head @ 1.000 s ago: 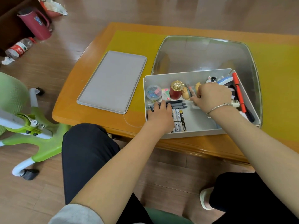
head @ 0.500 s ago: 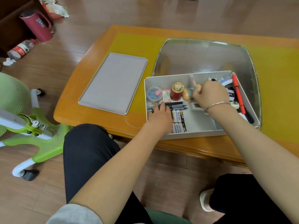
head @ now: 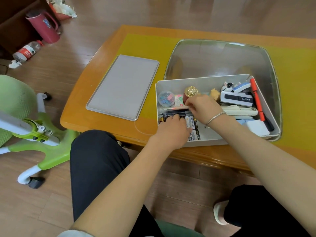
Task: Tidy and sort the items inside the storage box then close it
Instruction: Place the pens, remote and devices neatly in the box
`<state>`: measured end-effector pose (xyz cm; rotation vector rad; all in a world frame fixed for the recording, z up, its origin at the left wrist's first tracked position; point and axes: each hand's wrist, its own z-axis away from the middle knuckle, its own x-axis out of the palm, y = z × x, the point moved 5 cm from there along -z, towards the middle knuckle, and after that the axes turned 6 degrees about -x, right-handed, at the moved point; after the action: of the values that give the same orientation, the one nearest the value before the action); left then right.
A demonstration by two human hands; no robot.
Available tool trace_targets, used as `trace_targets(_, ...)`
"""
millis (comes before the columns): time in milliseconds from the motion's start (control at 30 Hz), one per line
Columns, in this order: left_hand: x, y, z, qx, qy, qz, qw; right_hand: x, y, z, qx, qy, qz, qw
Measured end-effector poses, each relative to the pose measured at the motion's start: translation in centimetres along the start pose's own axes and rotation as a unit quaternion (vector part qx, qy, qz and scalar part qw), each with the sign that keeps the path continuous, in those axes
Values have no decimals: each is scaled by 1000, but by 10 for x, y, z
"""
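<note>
Storage box [head: 201,142] right of frame centre on the counter [head: 106,127], near its front edge, open; thin, stiff walls, probably light, best taken by the long rims. Inside: right hand [head: 202,106] pinched on a slim pen [head: 172,109] over the dark pens, left hand [head: 172,129] flat on the batteries [head: 192,124], grip on anything impossible to tell. Lid [head: 123,86] flat at left, well apart, free to lift across.

Soft, even daylight fills the scene, with pale glare on the wooden floor [head: 171,12]. Wide-angle distortion bends the table [head: 102,93] edges; detail stays fairly sharp.
</note>
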<state>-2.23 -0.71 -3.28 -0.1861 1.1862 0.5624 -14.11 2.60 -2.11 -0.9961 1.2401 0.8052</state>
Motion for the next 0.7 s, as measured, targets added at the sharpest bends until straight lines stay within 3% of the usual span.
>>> trace_targets(467, 10, 1, -6, -63, -53, 45, 996, 11, -5, -12, 24, 2, 60, 998)
trace_targets(600, 13, 0, -11, -82, -71, 63, 992, 7, -5, -9, 25, -6, 22, 999)
trace_targets(700, 15, -1, -13, -82, -66, 63, 992, -7, 2, 6, 42, 46, -20, 998)
